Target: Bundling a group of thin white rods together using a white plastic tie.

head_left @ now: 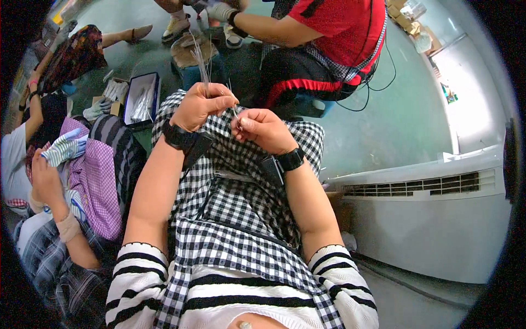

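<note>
My left hand [201, 105] is closed around a bundle of thin pale strands [203, 61], whose loose ends fan upward past the fingers. Just to its right, my right hand [266, 130] pinches the lower end of a strand that runs between the two hands. A small dark bit shows at those right fingertips, too small to make out. Both hands are raised over the black-and-white checked apron [230, 233] on my lap. More thin strands [234, 176] lie across the apron below my wrists.
Ahead, a person in a red shirt [345, 38] sits near a round-topped stool [192, 52]. To the left, a co-worker handles striped gloves [66, 147]. An open box [155, 104] with a silvery plastic bag stands on the floor. A white vented unit [422, 230] is at right.
</note>
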A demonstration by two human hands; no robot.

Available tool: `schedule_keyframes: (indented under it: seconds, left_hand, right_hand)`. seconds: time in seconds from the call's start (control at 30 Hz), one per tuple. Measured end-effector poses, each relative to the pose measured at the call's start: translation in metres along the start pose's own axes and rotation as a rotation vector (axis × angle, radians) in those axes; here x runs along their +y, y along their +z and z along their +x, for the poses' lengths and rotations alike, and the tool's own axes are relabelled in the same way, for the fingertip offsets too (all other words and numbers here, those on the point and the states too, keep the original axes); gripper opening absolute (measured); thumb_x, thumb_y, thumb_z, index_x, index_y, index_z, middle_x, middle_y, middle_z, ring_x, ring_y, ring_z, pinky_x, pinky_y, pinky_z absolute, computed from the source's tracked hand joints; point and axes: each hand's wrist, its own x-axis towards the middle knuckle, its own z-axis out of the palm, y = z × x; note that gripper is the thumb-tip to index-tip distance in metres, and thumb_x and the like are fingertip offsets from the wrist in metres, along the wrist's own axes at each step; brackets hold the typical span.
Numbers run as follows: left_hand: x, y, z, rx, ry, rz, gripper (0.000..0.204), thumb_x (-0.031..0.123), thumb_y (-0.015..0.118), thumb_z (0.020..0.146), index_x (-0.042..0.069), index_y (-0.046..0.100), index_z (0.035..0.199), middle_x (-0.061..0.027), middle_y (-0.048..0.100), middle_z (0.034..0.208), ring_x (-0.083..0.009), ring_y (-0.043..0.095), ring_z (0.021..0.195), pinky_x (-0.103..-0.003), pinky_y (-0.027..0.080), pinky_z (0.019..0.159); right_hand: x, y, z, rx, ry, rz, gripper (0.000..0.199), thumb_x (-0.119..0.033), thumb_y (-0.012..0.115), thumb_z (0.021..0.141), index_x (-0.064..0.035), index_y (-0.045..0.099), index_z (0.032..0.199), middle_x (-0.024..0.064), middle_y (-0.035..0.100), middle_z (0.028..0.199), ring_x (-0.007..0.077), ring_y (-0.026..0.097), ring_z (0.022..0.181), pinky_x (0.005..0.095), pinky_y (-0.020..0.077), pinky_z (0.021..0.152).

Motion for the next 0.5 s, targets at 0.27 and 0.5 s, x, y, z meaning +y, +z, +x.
schedule_keyframes:
  seconds: [0.27,0.5]
  left_hand:
    - [0.0029,0.0016,0.0008,0.033,0.000,0.049,0.010,0.010,0.065,0.080,0.000,0.066,0.081,0.0014,0.056,0.066,-0.0041,0.045,0.055,-0.018,0.034,0.050]
    - [0.0016,0.0024,0.0001,0.103,-0.014,0.042,0.010,0.011,0.066,0.081,0.001,0.065,0.081,0.0020,0.057,0.066,-0.0038,0.046,0.055,-0.018,0.035,0.050]
  right_hand:
    - [0.0004,0.0005,0.0014,0.053,0.025,0.015,0.019,-0.021,0.058,0.088,-0.0015,0.059,0.089,0.0043,0.060,0.081,0.0107,0.056,0.071,0.0228,0.0465,0.067]
    - [-0.0001,0.0078,0.0041,0.200,0.008,-0.159,0.015,-0.017,0.059,0.087,-0.0044,0.057,0.078,-0.0013,0.056,0.069,0.0069,0.050,0.061,0.0203,0.0420,0.059]
